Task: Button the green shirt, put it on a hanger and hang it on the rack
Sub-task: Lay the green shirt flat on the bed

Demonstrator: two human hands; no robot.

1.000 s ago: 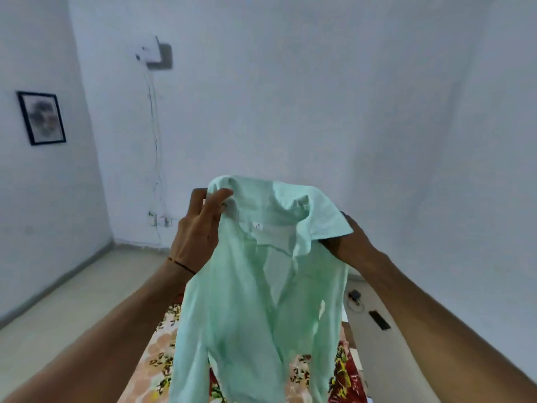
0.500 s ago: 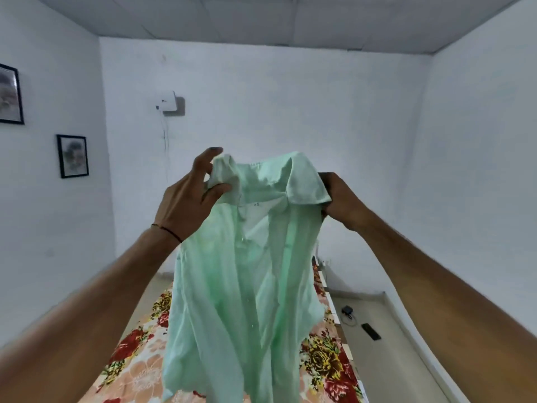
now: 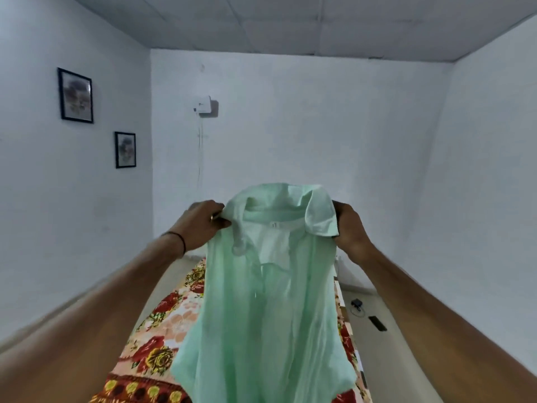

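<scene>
While the left hand (image 3: 203,225) and right hand (image 3: 350,228) clench their fingers on its shoulders, a pale green cotton shirt (image 3: 267,301) hangs mid-frame above a floral-patterned bed (image 3: 162,324).

Looks like a plain home bedroom: a bed (image 3: 174,315) under a floral sheet, a framed picture (image 3: 76,95) and a smaller framed picture (image 3: 125,150) on the left wall, a white wall box (image 3: 203,106), a charger (image 3: 356,303) on the floor.
</scene>
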